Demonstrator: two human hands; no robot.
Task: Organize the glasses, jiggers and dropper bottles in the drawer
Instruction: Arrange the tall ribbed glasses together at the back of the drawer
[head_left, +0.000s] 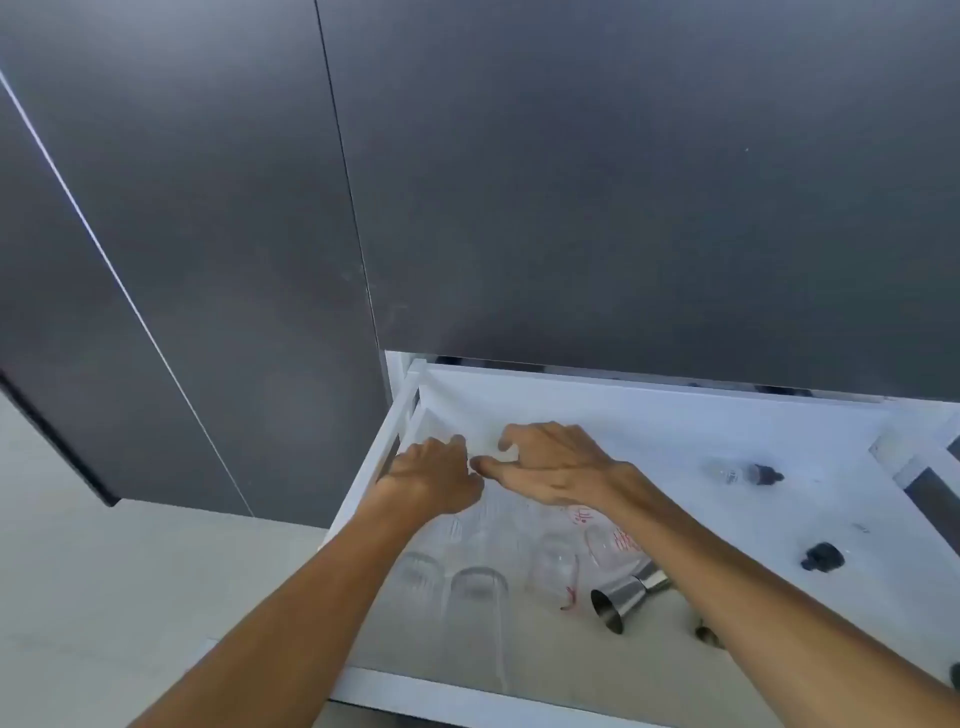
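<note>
The white drawer (363, 467) is pulled open below dark cabinet fronts. Both hands are at its far left part, almost touching. My left hand (434, 478) is knuckles-up with the fingers curled under and hidden. My right hand (553, 465) has thumb and forefinger apart, with nothing visible between them. Several clear glasses lie on the drawer floor under my wrists: a ribbed glass (418, 571), a plain glass (478, 597), and a red-marked glass (553, 569). A steel jigger (621, 595) lies on its side beside them. A dropper bottle (743, 473) lies at the right.
A black dropper cap (823, 557) lies loose at the right of the drawer. A small round item (706, 635) shows beside my right forearm. Dark cabinet doors (623, 182) overhang the drawer's back. Pale floor (130, 597) lies to the left.
</note>
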